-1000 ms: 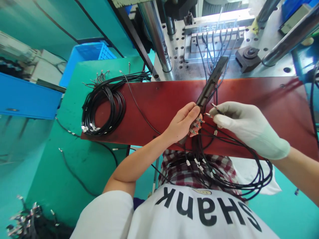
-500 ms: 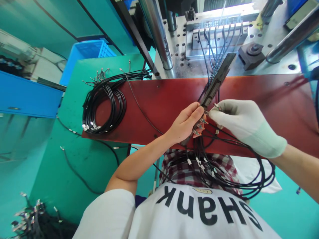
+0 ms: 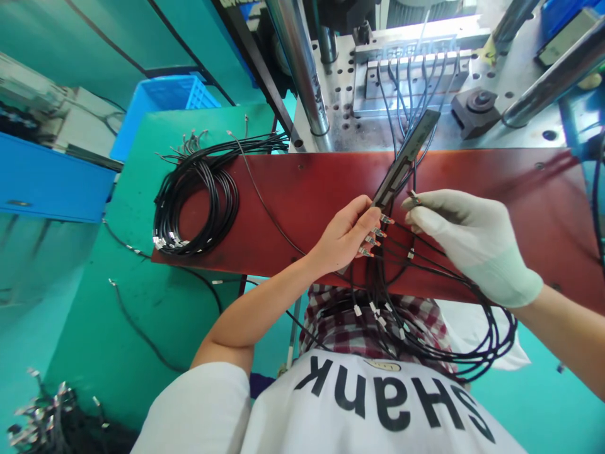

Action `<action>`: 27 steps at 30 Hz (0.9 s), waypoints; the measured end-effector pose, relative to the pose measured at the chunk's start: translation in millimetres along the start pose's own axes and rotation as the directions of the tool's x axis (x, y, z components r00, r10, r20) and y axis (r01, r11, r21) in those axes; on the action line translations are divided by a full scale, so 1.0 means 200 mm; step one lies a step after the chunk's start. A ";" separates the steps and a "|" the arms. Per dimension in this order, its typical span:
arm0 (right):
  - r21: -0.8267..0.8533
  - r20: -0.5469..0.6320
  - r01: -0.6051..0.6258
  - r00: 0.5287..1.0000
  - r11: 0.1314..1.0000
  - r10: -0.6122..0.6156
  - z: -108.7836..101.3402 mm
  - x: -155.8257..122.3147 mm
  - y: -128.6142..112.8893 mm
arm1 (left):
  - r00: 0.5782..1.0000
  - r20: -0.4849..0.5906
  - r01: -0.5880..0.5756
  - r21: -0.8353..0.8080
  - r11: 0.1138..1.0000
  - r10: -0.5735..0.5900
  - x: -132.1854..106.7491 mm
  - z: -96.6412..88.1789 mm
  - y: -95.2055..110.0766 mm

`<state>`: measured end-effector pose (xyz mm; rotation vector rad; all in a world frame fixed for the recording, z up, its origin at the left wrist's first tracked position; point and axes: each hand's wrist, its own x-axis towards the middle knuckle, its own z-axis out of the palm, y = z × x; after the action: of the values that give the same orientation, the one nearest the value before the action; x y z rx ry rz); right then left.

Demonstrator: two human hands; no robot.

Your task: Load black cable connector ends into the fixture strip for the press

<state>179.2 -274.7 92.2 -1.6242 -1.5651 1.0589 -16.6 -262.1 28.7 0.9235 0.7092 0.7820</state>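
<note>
My bare left hand (image 3: 347,233) grips a long dark metal bar (image 3: 406,157) with slots, held slanting over the red-brown board. Along its lower part, small metal cable connectors (image 3: 377,233) stick out in a row beside my fingers. My gloved right hand (image 3: 466,236) pinches the metal end of a cable connector (image 3: 414,198) between thumb and forefinger, a little right of the bar and apart from it. Black cables (image 3: 444,343) hang from both hands in loops over my lap.
A coil of black cables (image 3: 163,211) lies across the red-brown board (image 3: 269,246) and the green table (image 3: 137,189) at left. Ahead is a metal fixture (image 3: 416,82) with several cables in it, between steel posts (image 3: 302,69). A blue crate (image 3: 163,94) stands behind.
My right hand has drawn slightly right, away from the bar, still holding a connector. The connector it held at the bar now sits in the row. The bar has tipped slightly lower.
</note>
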 end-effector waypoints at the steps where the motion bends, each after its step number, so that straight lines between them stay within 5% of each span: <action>1: -0.022 -0.015 0.020 1.000 1.000 -0.020 -0.01 0.00 0.00 | 1.000 0.008 0.007 -0.014 1.000 -0.007 0.00 0.00 0.00; 7: -0.035 0.068 0.067 0.996 0.997 -0.065 -0.03 0.03 -0.03 | 0.996 0.055 0.077 -0.119 0.990 -0.071 -0.01 0.00 0.00; 13: -0.084 0.302 -0.031 0.952 0.996 0.055 -0.05 0.08 -0.05 | 0.991 0.077 0.119 -0.194 0.974 -0.106 -0.02 0.01 0.03; 17: -0.007 0.338 -0.059 0.939 0.998 0.058 -0.04 0.11 -0.07 | 0.988 0.103 0.132 -0.178 0.975 -0.115 -0.02 0.00 0.03; 22: 0.035 0.372 -0.077 0.926 0.996 0.059 -0.01 0.11 -0.07 | 0.995 0.082 0.045 0.051 0.998 -0.049 -0.02 -0.01 0.03; 27: -0.028 0.313 -0.082 0.946 0.996 0.086 -0.01 0.08 -0.05 | 0.995 0.034 -0.102 0.358 0.928 0.096 -0.01 -0.01 0.02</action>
<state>175.5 -256.9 99.3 -1.6030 -1.7183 1.4117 -20.2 -261.2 32.8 1.3047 0.8127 0.7447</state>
